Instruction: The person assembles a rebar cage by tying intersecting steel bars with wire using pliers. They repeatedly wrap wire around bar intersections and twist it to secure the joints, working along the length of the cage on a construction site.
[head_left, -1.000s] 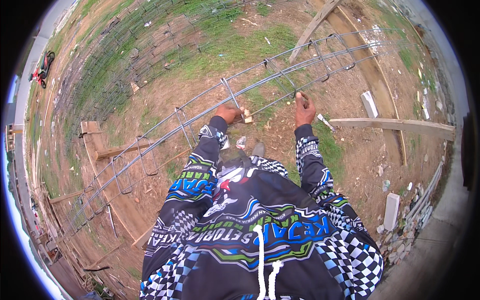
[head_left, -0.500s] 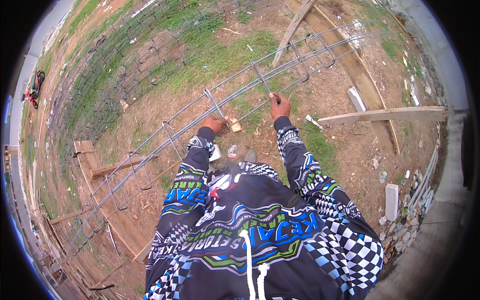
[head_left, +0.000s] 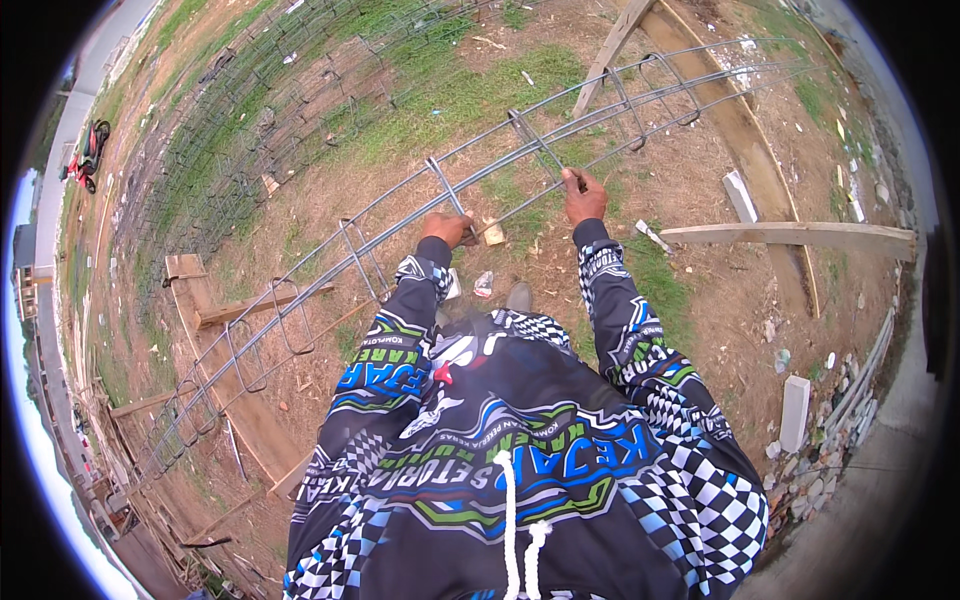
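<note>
Gripping the rebar cage (head_left: 400, 235) lying across wooden trestles: left hand (head_left: 447, 229) and right hand (head_left: 584, 200) fingers clamped on stirrups; next move likely calls for even spacing

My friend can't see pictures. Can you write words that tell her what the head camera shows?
Seen from above, a person's left hand and right hand both grip a long steel rebar cage lying across bare dirt and patchy grass. Wooden planks lie to the right, and more rebar cages are stacked on the grass behind.

Both hands, left (head_left: 447, 229) and right (head_left: 584, 199), grip the long rebar cage (head_left: 400, 235) over dirt.
</note>
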